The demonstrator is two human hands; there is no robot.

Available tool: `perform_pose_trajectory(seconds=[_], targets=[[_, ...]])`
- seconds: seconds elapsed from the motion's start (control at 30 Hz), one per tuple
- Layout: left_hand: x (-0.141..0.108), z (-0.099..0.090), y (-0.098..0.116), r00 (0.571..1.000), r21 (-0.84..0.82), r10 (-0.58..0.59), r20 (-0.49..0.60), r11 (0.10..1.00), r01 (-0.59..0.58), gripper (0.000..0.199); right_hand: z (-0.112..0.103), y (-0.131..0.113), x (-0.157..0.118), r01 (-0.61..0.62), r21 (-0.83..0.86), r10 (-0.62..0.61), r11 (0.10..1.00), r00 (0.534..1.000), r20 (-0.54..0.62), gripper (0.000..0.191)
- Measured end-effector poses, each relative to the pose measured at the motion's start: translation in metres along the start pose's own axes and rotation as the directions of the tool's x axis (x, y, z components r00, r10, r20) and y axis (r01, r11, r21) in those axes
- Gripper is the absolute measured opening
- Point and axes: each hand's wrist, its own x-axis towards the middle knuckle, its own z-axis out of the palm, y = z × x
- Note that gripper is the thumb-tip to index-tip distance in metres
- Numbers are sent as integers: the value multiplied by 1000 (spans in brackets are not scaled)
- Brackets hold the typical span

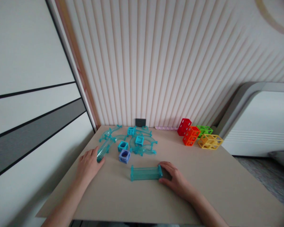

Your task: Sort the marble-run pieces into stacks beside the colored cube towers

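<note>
My left hand (91, 162) is closed around the near end of a clear teal tube (104, 148), which slants up and away to the right. On the table, a straight teal track piece (146, 173) lies crosswise near the middle. My right hand (171, 176) grips its right end between thumb and fingers. Between and beyond the hands sit a purple-blue cube (124, 156) and a teal cube (123, 146). Another light-blue cube (139, 140) stands among curved teal track pieces (148, 149).
At the table's (113, 195) back right stand a red block (184, 127), an orange-red block (191, 136), green frames (204, 130) and a yellow frame (210, 142). A small black box (140, 122) and a pink strip (166, 128) lie by the ribbed wall.
</note>
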Motion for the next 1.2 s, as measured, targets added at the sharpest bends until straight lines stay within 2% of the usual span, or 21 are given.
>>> perform_pose_trajectory(seconds=[0.17,0.57,0.8,1.2], targets=[[2,2,0,999,-7,-10,46,1000,11,29,0,-1,0,13,0,-13,1000,1000,-6,49],[2,4,-2,998,-99,6,-67,995,-12,34,-1,-3,0,-10,5,10,1000,1000,3,49],[1,5,-3,997,-117,12,-76,993,-21,36,0,0,0,10,-1,-10,1000,1000,-7,49],[-1,1,1,996,-78,43,-74,996,-48,40,-3,-8,0,1,-11,-1,1000,1000,5,48]])
